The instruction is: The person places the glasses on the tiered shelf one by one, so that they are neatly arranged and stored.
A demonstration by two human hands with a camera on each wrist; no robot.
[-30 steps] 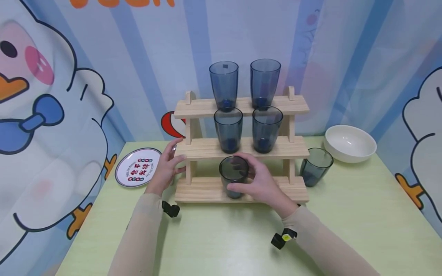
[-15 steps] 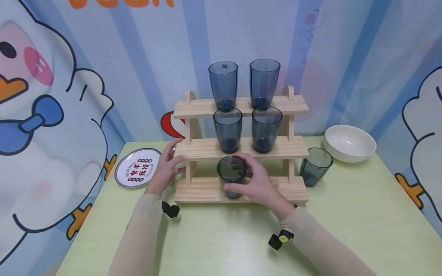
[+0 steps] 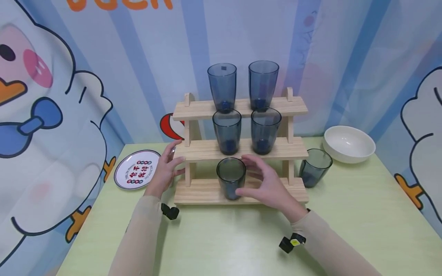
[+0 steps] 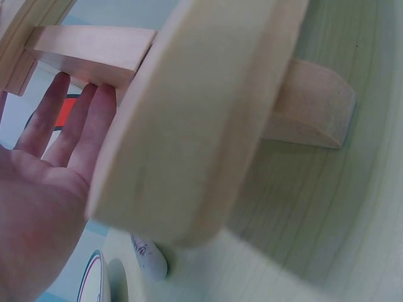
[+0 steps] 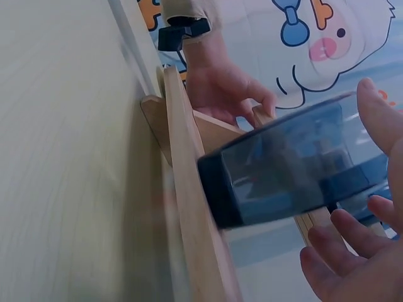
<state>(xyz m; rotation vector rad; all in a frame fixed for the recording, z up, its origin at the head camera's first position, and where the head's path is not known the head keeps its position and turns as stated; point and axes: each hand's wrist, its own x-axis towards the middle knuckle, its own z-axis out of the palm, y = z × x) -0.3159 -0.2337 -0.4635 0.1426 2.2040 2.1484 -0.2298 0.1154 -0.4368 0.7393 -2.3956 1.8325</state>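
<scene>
A dark blue-grey drinking glass (image 3: 230,182) stands upright on the bottom shelf of a three-tier wooden rack (image 3: 195,191). My right hand (image 3: 269,188) is at the glass's right side, its thumb near the front and its fingers spread. In the right wrist view these fingers (image 5: 334,251) stand apart from the glass (image 5: 283,167). At the rack's left end my left hand (image 3: 162,172) touches the frame. Its straight fingers (image 4: 79,135) reach to a wooden upright (image 4: 94,50) in the left wrist view.
Two glasses (image 3: 222,88) stand on the top shelf and two glasses (image 3: 226,132) on the middle one. Another glass (image 3: 315,168) stands on the table right of the rack, beside a white bowl (image 3: 348,143). A printed plate (image 3: 134,170) lies at left.
My right hand has loosened from the glass and drawn back slightly right. The glass shifted a little left on the bottom shelf, then stayed. My left hand remains at the rack.
</scene>
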